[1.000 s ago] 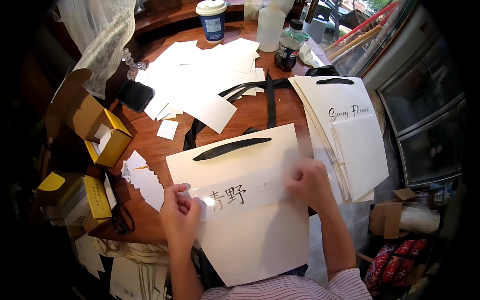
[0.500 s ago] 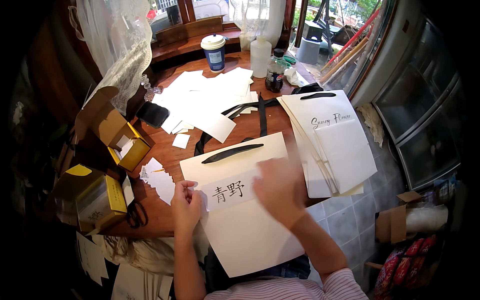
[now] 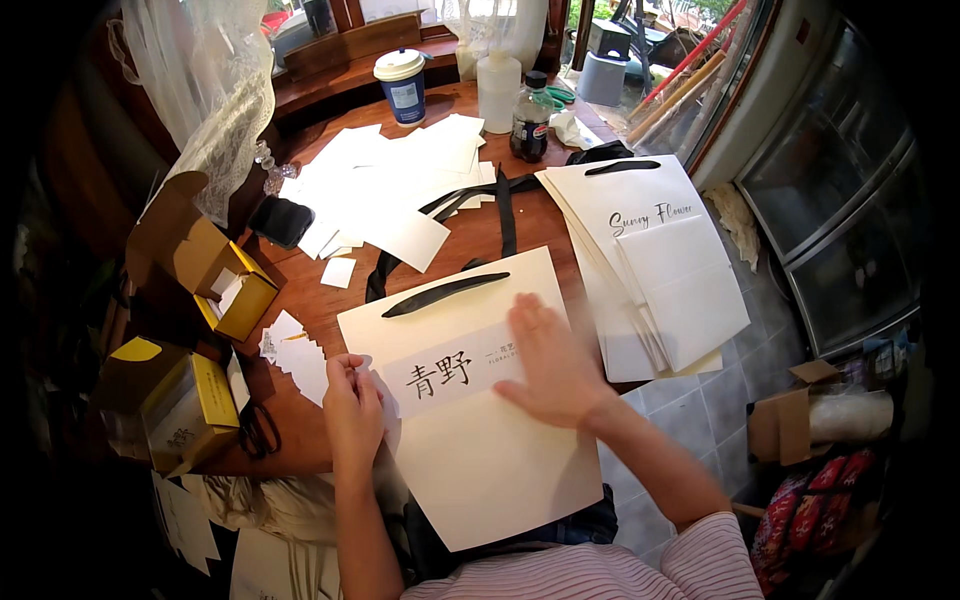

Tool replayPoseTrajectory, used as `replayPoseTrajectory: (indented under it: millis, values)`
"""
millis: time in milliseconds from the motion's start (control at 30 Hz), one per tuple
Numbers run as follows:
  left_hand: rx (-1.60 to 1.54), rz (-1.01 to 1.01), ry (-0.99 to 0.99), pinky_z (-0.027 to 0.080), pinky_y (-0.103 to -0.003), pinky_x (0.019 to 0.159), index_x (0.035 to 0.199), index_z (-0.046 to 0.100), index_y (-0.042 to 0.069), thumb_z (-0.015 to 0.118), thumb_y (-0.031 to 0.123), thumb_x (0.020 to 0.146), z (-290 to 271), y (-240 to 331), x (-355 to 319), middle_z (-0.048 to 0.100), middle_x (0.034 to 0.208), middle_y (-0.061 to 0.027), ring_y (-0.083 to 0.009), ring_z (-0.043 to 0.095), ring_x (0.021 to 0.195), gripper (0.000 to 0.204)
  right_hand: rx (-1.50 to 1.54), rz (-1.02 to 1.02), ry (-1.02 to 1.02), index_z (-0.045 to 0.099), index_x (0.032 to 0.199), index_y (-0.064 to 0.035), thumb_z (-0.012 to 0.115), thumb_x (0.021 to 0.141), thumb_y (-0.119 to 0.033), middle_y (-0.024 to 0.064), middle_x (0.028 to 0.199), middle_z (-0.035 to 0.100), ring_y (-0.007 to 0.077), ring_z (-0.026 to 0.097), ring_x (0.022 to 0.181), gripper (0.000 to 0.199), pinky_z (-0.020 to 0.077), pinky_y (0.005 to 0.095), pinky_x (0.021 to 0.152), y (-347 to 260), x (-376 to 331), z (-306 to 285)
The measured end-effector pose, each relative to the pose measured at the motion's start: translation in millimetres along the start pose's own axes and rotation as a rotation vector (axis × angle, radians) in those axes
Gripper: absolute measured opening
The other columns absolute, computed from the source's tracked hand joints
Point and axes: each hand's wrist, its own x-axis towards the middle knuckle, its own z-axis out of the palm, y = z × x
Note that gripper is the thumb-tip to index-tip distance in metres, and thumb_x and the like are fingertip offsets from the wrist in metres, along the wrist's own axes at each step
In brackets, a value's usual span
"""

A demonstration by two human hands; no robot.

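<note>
A cream paper bag (image 3: 500,470) with a black ribbon handle (image 3: 447,294) lies in front of me, reaching over the table's near edge onto my lap. Across its middle runs a pale translucent film strip (image 3: 440,376) with black lettering. My left hand (image 3: 354,410) is closed at the bag's left edge, thumb and fingers pinching the strip's loose, curled end. Flat over the strip's right part lies my right hand (image 3: 553,370), fingers stretched out and slightly blurred. It covers some of the lettering.
More paper bags (image 3: 683,290) are stacked right. White sheets (image 3: 400,170), a phone (image 3: 281,221), a coffee cup (image 3: 402,88), a white bottle (image 3: 498,95) and a cola bottle (image 3: 531,125) stand or lie farther back. Two yellow boxes (image 3: 248,308) (image 3: 210,390) and small paper pieces (image 3: 295,355) are left.
My right hand, blurred and more bunched before, now lies spread over the strip's right part, with more lettering showing beside it. My left hand keeps its pinch. The whole view has shifted slightly.
</note>
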Motion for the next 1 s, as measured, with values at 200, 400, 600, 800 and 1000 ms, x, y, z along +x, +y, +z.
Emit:
replayPoseTrajectory:
  millis: [200,400,600,800,1000]
  values:
    - [0.32,0.191,0.074,0.05,-0.037,0.062,0.111,0.052,0.001,0.049,0.0,0.09,4.6,20.3,-5.3,0.061,0.086,-0.0129,-0.0243,0.06,0.071,0.021,0.018,0.031,0.021,0.028,0.139,0.0149,0.058,0.088,-0.041,0.0322,0.148,0.025,0.042,0.02,0.142,0.082,0.0181,0.0467,0.116,14.0,-8.5,-13.6]
    - [0.391,0.729,-0.104,0.028,-0.053,0.109,0.132,0.047,-0.002,0.057,0.017,0.086,113.4,73.7,-32.2,0.044,0.139,-0.0204,-0.0362,0.036,0.134,0.05,-0.149,-0.019,-0.005,0.032,0.137,0.0151,0.051,0.091,-0.03,0.0316,0.148,0.027,0.0418,0.023,0.141,0.067,0.0194,0.0479,0.115,24.6,-6.9,5.0]
    - [0.436,0.634,-0.272,0.025,-0.049,0.111,0.138,0.041,-0.002,0.055,0.036,0.09,74.6,39.4,-32.7,0.036,0.148,-0.0182,-0.0307,0.03,0.14,0.063,-0.098,0.044,-0.017,0.03,0.139,0.0143,0.049,0.091,-0.029,0.0303,0.149,0.025,0.0396,0.021,0.142,0.067,0.0169,0.0475,0.116,10.1,-3.5,-2.8]
    - [0.601,0.507,-0.34,0.024,-0.048,0.112,0.141,0.036,-0.003,0.053,0.04,0.091,8.9,20.9,-58.0,0.032,0.15,-0.0189,-0.0308,0.028,0.141,0.067,-0.08,0.065,-0.02,0.028,0.14,0.0133,0.047,0.092,-0.034,0.0296,0.15,0.023,0.0393,0.018,0.143,0.07,0.0149,0.0469,0.117,11.9,-6.4,-3.3]
    - [0.66,0.454,-0.322,0.021,-0.053,0.112,0.142,0.033,-0.003,0.053,0.037,0.091,-12.4,4.4,-76.6,0.029,0.151,-0.0201,-0.0337,0.026,0.142,0.068,-0.082,0.044,-0.012,0.03,0.14,0.0134,0.048,0.092,-0.036,0.0297,0.15,0.024,0.0397,0.019,0.143,0.071,0.0156,0.0465,0.116,16.8,-5.6,-1.0]
